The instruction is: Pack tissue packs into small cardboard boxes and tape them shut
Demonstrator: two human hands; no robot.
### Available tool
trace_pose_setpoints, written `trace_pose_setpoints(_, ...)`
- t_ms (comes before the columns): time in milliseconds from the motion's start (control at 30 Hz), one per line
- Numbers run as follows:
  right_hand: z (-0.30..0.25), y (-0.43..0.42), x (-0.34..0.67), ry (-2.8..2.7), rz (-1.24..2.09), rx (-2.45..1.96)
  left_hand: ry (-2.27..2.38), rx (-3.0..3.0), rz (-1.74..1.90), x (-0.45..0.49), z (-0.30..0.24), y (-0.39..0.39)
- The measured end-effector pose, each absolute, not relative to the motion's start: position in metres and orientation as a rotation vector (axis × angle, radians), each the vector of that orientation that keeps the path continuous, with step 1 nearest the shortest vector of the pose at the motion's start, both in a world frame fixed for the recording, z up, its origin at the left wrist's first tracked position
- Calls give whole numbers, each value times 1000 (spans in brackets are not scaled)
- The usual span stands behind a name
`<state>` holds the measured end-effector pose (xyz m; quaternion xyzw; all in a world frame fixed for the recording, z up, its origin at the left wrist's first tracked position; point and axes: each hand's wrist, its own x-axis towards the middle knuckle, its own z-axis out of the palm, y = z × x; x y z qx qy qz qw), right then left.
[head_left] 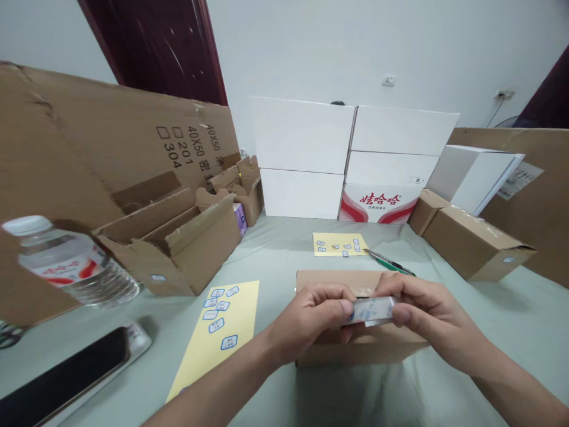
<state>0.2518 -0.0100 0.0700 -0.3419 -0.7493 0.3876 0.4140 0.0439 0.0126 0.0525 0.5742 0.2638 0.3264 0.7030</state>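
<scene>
Between both hands, over a brown cardboard box (pixel 360 350), is a small white strip with bluish print (pixel 372 310). My left hand (pixel 317 308) pinches its left end between thumb and fingers. At its right end, my right hand (pixel 424 311) pinches it too, and a white edge hangs below. Whether it is a packet or tape I cannot tell. The closed box lies beneath the hands, partly hidden by them. A yellow sheet (pixel 242 314) with several blue-edged stickers lies by my left forearm. A smaller yellow sheet (pixel 329 238) with stickers lies beyond the box.
Pens (pixel 391 264) lie beyond my right hand. To the left are a water bottle (pixel 84 270), a phone (pixel 66 376) and an opened carton (pixel 178 255). White boxes (pixel 302 136) stand at the back; a long brown box (pixel 480 240) sits to the right.
</scene>
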Motion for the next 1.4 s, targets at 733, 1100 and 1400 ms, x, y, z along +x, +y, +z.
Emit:
trace_pose_setpoints(733,46,-3,264,-1858,940,-859,499,1171,766,40,46,14)
trace_pose_setpoints(1100,44,-4,266,-1951,773,-840,490,1178,718,39,38,19)
trace_pose_setpoints(1400,54,-12,253,-2065,379,-798,465,1421,690,39,43,19)
